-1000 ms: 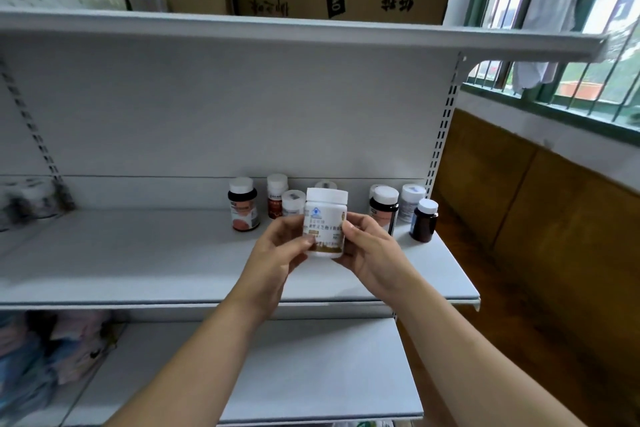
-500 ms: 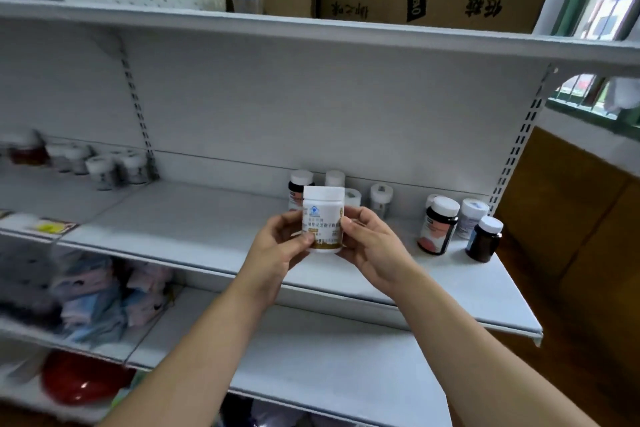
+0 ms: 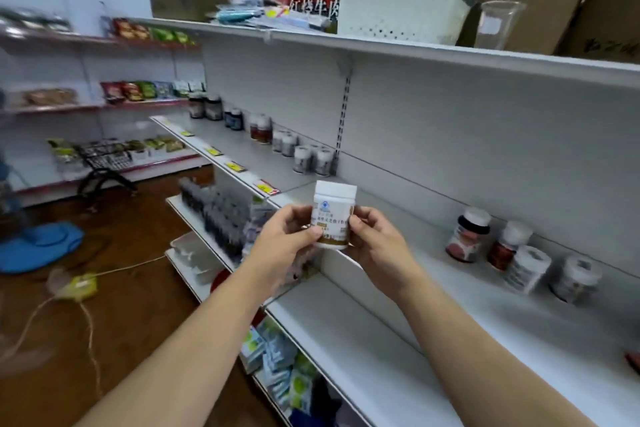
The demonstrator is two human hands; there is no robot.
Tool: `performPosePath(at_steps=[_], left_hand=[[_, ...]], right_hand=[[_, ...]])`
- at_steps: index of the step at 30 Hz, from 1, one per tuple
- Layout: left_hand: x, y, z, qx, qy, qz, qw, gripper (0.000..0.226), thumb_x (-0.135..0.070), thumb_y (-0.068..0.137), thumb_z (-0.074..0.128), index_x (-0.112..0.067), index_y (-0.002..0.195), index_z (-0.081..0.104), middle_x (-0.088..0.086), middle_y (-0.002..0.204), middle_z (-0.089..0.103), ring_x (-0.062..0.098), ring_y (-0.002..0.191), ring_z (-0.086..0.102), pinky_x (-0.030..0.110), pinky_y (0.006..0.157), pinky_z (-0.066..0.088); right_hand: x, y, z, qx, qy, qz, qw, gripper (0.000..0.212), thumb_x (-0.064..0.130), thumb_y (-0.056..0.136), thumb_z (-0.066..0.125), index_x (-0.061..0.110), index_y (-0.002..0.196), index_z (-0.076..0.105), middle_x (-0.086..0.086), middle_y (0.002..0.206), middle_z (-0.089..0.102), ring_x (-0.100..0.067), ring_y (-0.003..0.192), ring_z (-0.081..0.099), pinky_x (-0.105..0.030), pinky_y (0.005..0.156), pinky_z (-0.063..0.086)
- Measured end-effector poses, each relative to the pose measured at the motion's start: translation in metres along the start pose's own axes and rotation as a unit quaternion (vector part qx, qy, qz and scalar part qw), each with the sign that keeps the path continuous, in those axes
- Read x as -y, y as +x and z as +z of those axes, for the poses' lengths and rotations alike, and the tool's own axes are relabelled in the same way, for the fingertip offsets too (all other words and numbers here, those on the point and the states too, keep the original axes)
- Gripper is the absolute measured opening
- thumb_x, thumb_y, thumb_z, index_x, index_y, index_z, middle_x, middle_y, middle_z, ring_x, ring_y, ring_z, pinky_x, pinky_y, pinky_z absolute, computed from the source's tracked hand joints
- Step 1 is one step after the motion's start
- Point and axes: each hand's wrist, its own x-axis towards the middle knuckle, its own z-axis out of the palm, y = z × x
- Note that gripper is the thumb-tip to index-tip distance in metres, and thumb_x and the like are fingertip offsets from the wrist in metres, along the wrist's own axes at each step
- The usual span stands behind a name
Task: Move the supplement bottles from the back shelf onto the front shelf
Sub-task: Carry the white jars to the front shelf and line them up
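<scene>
Bottle (image 3: 334,218) (white, upright) still gripped by left hand (image 3: 284,239) and right hand (image 3: 378,243), view swung leftward, other bottles (image 3: 469,236) now rightward

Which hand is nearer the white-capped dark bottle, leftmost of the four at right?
Right. The right hand, holding the white plastic bottle, sits left of the white-capped dark bottle, not touching; the left hand holds the other side, farther left.
</scene>
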Motion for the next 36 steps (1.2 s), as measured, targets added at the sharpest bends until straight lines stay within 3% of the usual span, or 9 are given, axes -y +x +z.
performPosePath(at_steps=[2, 6, 11, 17, 22, 26, 31, 34, 36], left_hand=[[-0.005, 0.007, -0.028, -0.011, 0.01, 0.005, 1.0, 0.027, 0.012, 0.084, 0.051, -0.012, 0.097, 0.055, 0.006, 0.095, 0.064, 0.018, 0.086, 0.061, 0.031, 0.082, 0.052], [-0.014, 0.035, -0.092, -0.023, 0.013, 0.012, 1.0, 0.029, 0.012, 0.084, 0.051, -0.012, 0.1, 0.055, 0.003, 0.095, 0.064, 0.015, 0.085, 0.061, 0.018, 0.068, 0.054], [-0.033, 0.085, -0.186, -0.007, 0.043, 0.014, 0.999, 0.032, 0.01, 0.083, 0.054, -0.007, 0.11, 0.053, 0.002, 0.096, 0.065, 0.013, 0.086, 0.062, 0.016, 0.068, 0.055], [-0.055, 0.163, -0.257, 0.031, 0.067, -0.005, 0.997, 0.029, 0.008, 0.083, 0.055, -0.013, 0.102, 0.054, 0.004, 0.101, 0.064, 0.015, 0.092, 0.062, 0.018, 0.074, 0.054], [-0.041, 0.246, -0.293, 0.052, 0.081, -0.006, 0.995, 0.036, 0.007, 0.083, 0.056, -0.002, 0.117, 0.051, 0.011, 0.109, 0.062, 0.021, 0.099, 0.06, 0.021, 0.08, 0.052], [-0.022, 0.323, -0.313, 0.076, 0.083, -0.021, 0.993, 0.03, 0.008, 0.082, 0.057, -0.008, 0.106, 0.054, 0.009, 0.103, 0.063, 0.018, 0.09, 0.061, 0.017, 0.072, 0.053], [-0.007, 0.41, -0.339, 0.083, 0.12, -0.041, 0.988, 0.036, 0.002, 0.079, 0.064, -0.016, 0.109, 0.056, 0.007, 0.104, 0.067, 0.018, 0.094, 0.064, 0.02, 0.076, 0.053], [0.004, 0.456, -0.35, 0.103, 0.121, -0.051, 0.986, 0.054, 0.004, 0.079, 0.063, -0.016, 0.126, 0.046, 0.011, 0.109, 0.063, 0.02, 0.094, 0.062, 0.021, 0.077, 0.053], [0.016, 0.485, -0.354, 0.138, 0.131, -0.057, 0.98, 0.06, 0.006, 0.08, 0.062, -0.013, 0.132, 0.041, 0.011, 0.107, 0.061, 0.019, 0.091, 0.061, 0.016, 0.07, 0.053]], right_hand=[[-0.012, 0.019, 0.021, 0.01, -0.005, 0.002, 1.0, 0.015, 0.003, 0.094, 0.041, 0.012, 0.096, 0.053, -0.01, 0.097, 0.063, -0.02, 0.086, 0.062, -0.032, 0.074, 0.054], [-0.039, 0.068, 0.065, 0.018, 0.004, 0.008, 1.0, 0.015, 0.004, 0.093, 0.042, 0.012, 0.097, 0.054, -0.011, 0.095, 0.063, -0.02, 0.083, 0.063, -0.037, 0.08, 0.051], [-0.075, 0.135, 0.132, 0.017, 0.021, -0.011, 1.0, 0.012, 0.003, 0.086, 0.05, 0.01, 0.096, 0.054, -0.008, 0.09, 0.065, -0.012, 0.072, 0.068, -0.026, 0.061, 0.057], [-0.097, 0.22, 0.178, -0.035, -0.014, -0.017, 0.999, 0.018, -0.001, 0.085, 0.054, 0.014, 0.095, 0.053, -0.006, 0.092, 0.066, -0.016, 0.081, 0.064, -0.034, 0.078, 0.053], [-0.115, 0.301, 0.178, -0.058, -0.009, -0.04, 0.997, 0.016, -0.004, 0.086, 0.051, 0.011, 0.093, 0.052, -0.008, 0.092, 0.065, -0.016, 0.081, 0.066, -0.031, 0.076, 0.056], [-0.132, 0.373, 0.164, -0.09, -0.005, -0.051, 0.995, 0.021, -0.007, 0.085, 0.051, 0.012, 0.093, 0.052, -0.006, 0.087, 0.065, -0.008, 0.07, 0.068, -0.023, 0.066, 0.057], [-0.147, 0.454, 0.155, -0.118, -0.006, -0.047, 0.992, 0.025, -0.007, 0.084, 0.052, 0.014, 0.098, 0.054, -0.006, 0.093, 0.065, -0.016, 0.083, 0.064, -0.026, 0.071, 0.056], [-0.159, 0.488, 0.151, -0.159, -0.05, -0.039, 0.985, 0.03, -0.002, 0.086, 0.053, 0.012, 0.112, 0.051, -0.004, 0.098, 0.066, -0.014, 0.085, 0.065, -0.019, 0.065, 0.054], [-0.165, 0.506, 0.143, -0.189, -0.098, -0.028, 0.977, 0.038, -0.001, 0.084, 0.058, 0.011, 0.119, 0.049, -0.004, 0.105, 0.067, -0.015, 0.093, 0.065, -0.02, 0.07, 0.053]])
